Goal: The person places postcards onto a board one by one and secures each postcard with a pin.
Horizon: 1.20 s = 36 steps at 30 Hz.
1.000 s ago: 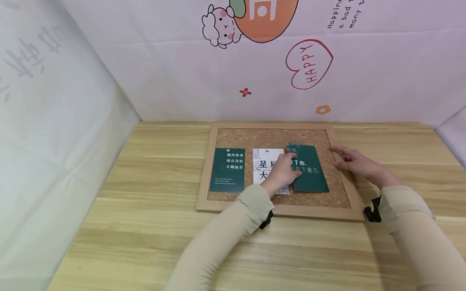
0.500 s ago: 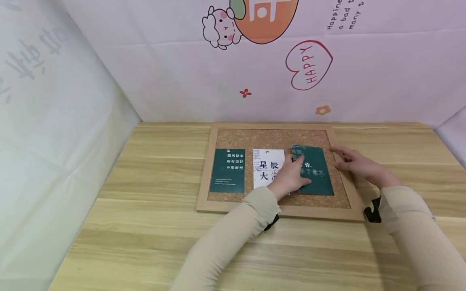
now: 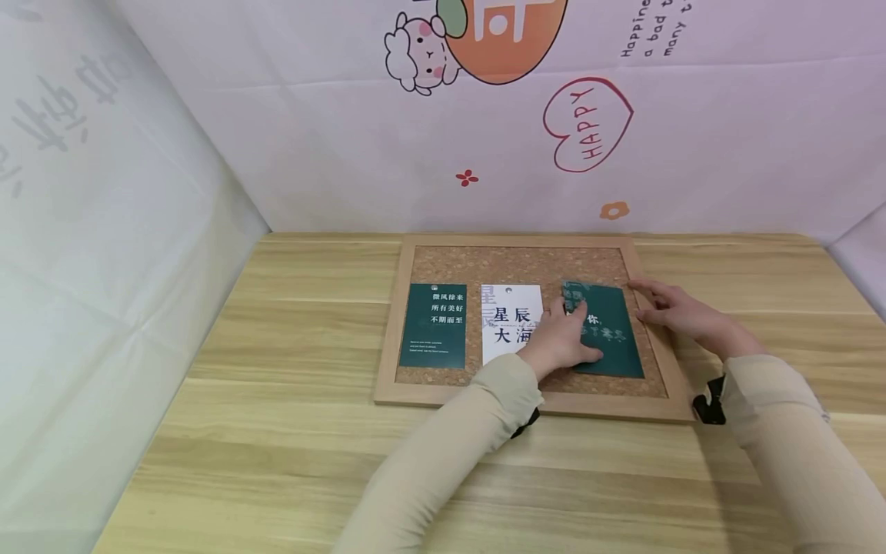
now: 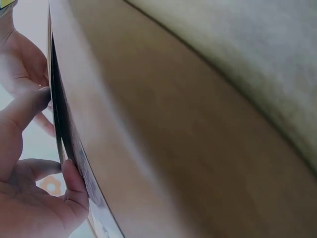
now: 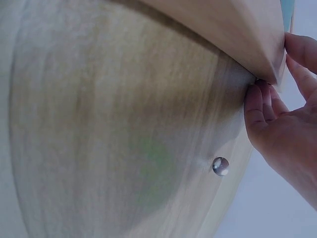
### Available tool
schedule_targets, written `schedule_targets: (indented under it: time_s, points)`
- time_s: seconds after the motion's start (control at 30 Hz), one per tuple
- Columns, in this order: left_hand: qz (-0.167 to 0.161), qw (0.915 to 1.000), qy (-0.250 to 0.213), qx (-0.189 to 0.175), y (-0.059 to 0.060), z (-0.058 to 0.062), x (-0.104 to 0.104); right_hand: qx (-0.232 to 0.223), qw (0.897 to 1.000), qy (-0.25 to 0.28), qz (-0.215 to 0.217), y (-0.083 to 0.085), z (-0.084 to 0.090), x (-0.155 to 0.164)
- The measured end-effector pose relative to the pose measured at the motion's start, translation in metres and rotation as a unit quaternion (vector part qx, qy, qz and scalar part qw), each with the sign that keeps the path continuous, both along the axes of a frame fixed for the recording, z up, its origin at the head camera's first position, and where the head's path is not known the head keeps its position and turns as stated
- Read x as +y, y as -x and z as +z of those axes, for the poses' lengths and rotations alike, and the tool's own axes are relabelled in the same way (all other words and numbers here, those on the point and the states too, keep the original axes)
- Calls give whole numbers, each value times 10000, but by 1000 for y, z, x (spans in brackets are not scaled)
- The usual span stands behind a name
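Note:
In the head view, a wood-framed cork board [image 3: 443, 395] lies on the table. My left hand [image 3: 564, 338] holds a dark green card [image 3: 619, 358] by its left side, with thumb and fingertips on it, over the board's right part. The card sits slightly tilted, and part of its printing is hidden by the fingers. At the board's right rim, my right hand [image 3: 681, 317] grips the frame; in the right wrist view, its curled fingers [image 5: 255, 106] press against the outer edge. A white card [image 3: 500, 327] is in the middle, partly covered by the left hand.
Another green card [image 3: 434, 338] lies at the board's left, with a silver pin [image 3: 434, 288] at its top. The white card has a similar pin [image 3: 508, 290]. A shiny round thing [image 5: 221, 166] rests on the wooden table. A printed cloth [image 3: 332, 154] hangs behind.
My left hand has moved right and slightly toward the body, taking the green card with it. More of the white card shows. My right hand stays at the frame.

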<state>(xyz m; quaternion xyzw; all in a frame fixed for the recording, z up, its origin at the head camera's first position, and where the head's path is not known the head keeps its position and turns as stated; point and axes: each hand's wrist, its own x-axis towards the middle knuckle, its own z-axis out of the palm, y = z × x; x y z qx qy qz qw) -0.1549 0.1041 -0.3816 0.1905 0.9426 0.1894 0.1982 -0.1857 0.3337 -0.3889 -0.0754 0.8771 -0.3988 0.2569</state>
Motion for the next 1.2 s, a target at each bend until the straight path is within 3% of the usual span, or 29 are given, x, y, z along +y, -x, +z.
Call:
schedule_targets:
  time_s: [0.23, 0.67, 1.2]
  points:
    - [38, 9991, 369, 192, -1, -2, 5, -13, 10000, 50, -17, -1, 2, -1]
    - [173, 9982, 502, 260, -2, -1, 8, 26, 10000, 47, -9, 0, 0, -1]
    - [-255, 9962, 784, 283, 5, -1, 5, -24, 10000, -8, -31, -1, 0, -1]
